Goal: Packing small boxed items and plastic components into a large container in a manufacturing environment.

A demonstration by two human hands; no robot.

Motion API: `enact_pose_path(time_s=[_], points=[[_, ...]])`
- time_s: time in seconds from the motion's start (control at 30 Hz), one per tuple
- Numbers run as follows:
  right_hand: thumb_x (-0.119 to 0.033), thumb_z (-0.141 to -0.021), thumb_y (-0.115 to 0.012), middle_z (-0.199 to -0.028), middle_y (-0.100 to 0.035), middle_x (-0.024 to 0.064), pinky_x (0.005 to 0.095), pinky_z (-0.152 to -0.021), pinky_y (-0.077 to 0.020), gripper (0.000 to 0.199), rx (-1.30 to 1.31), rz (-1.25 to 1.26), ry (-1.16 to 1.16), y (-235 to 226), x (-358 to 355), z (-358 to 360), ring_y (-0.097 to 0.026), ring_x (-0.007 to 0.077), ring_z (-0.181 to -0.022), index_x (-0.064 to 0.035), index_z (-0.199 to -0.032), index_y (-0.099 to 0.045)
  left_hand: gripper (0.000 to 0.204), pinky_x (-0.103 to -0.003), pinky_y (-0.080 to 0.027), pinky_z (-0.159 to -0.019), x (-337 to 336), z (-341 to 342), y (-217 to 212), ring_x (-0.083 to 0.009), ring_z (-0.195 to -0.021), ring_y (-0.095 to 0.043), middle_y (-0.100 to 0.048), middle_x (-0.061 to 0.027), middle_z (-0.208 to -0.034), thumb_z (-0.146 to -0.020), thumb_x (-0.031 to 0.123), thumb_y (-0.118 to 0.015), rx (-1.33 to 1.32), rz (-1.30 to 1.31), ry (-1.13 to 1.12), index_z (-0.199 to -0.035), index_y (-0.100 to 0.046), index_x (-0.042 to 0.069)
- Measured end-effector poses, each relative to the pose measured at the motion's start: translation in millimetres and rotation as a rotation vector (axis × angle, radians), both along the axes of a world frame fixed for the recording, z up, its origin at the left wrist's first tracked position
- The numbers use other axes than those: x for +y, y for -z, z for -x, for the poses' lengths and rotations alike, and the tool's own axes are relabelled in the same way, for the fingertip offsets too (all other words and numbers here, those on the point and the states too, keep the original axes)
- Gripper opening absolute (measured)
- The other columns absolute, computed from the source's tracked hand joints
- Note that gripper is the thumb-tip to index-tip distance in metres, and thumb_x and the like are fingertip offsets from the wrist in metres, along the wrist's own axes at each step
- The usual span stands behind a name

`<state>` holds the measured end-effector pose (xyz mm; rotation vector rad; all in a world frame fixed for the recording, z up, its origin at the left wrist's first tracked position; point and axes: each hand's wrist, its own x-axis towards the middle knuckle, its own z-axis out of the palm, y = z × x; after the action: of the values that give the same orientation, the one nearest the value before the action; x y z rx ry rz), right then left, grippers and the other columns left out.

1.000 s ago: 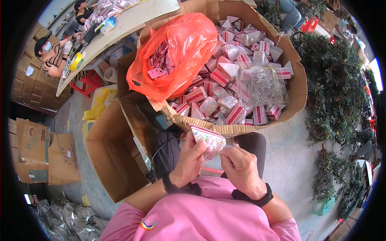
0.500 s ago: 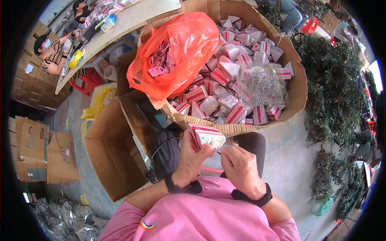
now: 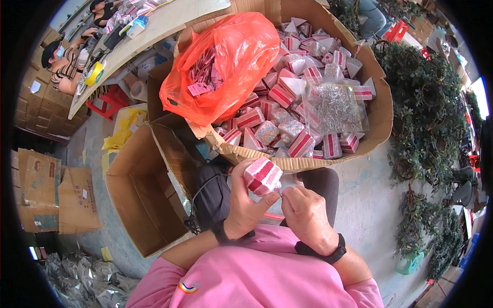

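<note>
My left hand (image 3: pixel 241 208) is closed around a toy cake slice (image 3: pixel 263 176) with red, pink and white layers, held above my lap. Close against its lower right corner, my right hand (image 3: pixel 307 213) is pinched shut; whatever lies between its fingertips is too small to make out. Just beyond my hands stands a large cardboard box (image 3: pixel 303 163) heaped with similar cake slices (image 3: pixel 281 96). On the heap lie an orange-red plastic bag (image 3: pixel 241 56) holding pink tags (image 3: pixel 201 88) and a clear bag of thin silvery wire pieces (image 3: pixel 336 107).
A smaller open carton (image 3: pixel 136 192) stands left of my legs. Flattened cardboard (image 3: pixel 77 200) lies farther left, with silvery wrapped items (image 3: pixel 87 282) below. Dark green garlands (image 3: pixel 416 102) hang at right. Two people sit behind a table (image 3: pixel 154 36), beside a red stool (image 3: pixel 109 102).
My left hand has turned the cake slice, so its striped layers now face me instead of the sprinkled side. My right hand stays pinched beside it.
</note>
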<state>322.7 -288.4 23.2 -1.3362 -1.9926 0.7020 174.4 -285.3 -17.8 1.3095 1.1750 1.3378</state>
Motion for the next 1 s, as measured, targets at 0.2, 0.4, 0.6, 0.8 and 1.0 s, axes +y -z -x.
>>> enact_pose_path(time_s=[0.2,0.4,0.6,0.8,1.0], points=[[-0.002,-0.073,-0.054,-0.067,-0.053,0.0146,0.0403,-0.053,-0.0437,0.008,-0.109,-0.061,-0.04,7,5,2,-0.054,0.0325,-0.058,-0.0027,-0.076,-0.046,0.068,-0.032,-0.037,-0.09,0,-4,2,-0.0191,-0.105,-0.044,-0.042,-0.0127,-0.115,-0.071,0.02,-0.073,0.152,-0.049,-0.053,-0.122,-0.032,0.001],[0.001,-0.078,-0.053,-0.059,-0.054,0.0073,0.027,-0.044,-0.0426,0.012,0.31,0.203,0.08,21,9,9,-0.054,0.0158,-0.049,-0.0024,-0.087,-0.046,0.055,-0.029,-0.038,-0.087,1,-1,5,-0.0149,-0.099,-0.047,-0.046,-0.0078,-0.107,-0.076,0.018,-0.068,-0.042,0.109,0.011,-0.118,-0.036,0.002],[0.003,-0.077,-0.051,-0.059,-0.055,0.0076,0.0189,-0.03,-0.0318,0.013,0.756,0.683,0.193,26,20,11,-0.049,0.0112,-0.038,-0.0036,-0.085,-0.043,0.059,-0.028,-0.036,-0.09,7,-8,26,-0.013,-0.103,-0.043,-0.042,-0.0056,-0.11,-0.078,0.02,-0.068,-0.298,0.068,0.008,-0.122,-0.032,0.003],[-0.024,-0.083,-0.056,-0.078,-0.059,0.0069,0.0209,-0.056,-0.0438,0.029,0.683,0.512,-0.09,19,46,47,-0.056,0.0109,-0.066,-0.0004,-0.097,-0.047,0.053,-0.028,-0.039,-0.086,22,27,16,-0.0124,-0.097,-0.045,-0.046,-0.0049,-0.105,-0.079,0.023,-0.067,-0.349,0.094,-0.279,-0.117,-0.037,0.002],[-0.018,-0.085,-0.053,-0.084,-0.058,0.0045,0.025,-0.071,-0.0441,0.02,0.582,0.548,-0.187,23,60,59,-0.054,0.012,-0.079,-0.0003,-0.093,-0.053,0.024,-0.031,-0.048,-0.074,25,161,-14,-0.0166,-0.08,-0.058,-0.058,-0.0072,-0.088,-0.085,0.023,-0.056,-0.688,-0.097,-0.528,-0.097,-0.049,0.003]])
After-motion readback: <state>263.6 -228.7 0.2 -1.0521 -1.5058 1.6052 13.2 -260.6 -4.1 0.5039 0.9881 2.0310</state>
